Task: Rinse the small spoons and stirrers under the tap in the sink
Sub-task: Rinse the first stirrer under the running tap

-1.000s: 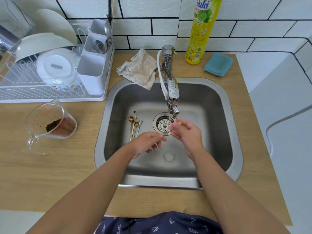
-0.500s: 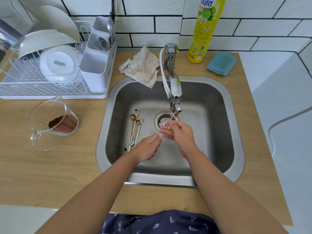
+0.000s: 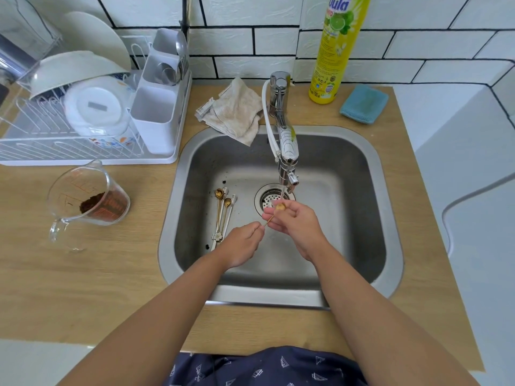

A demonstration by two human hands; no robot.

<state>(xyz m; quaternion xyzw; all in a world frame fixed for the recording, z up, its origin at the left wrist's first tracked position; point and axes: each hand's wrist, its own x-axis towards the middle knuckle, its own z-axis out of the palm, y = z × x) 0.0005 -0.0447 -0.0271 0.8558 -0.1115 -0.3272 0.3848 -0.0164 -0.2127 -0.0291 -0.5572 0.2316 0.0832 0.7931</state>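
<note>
Gold spoon (image 3: 279, 206) held bowl-up right under the tap (image 3: 288, 160), probably so the thin stream lands in the bowl. Left hand (image 3: 242, 245) pinching the handle end, at about 7 o'clock from the bowl. Right hand (image 3: 294, 220) curled round the bowl end, fingers likely rubbing it clean. Other spoons and stirrers (image 3: 223, 215) lying together on the sink (image 3: 384, 207) floor, at 9 o'clock from the drain (image 3: 267, 200), seemingly waiting their turn. Wooden counter (image 3: 83, 288) all round; white tiled wall (image 3: 250, 40) behind. Dish rack (image 3: 69, 146) at 10 o'clock, measuring cup (image 3: 86, 201) at 9, rag (image 3: 234, 112) at 12, soap bottle (image 3: 334, 51) and blue cloth (image 3: 363, 104) at 1.
</note>
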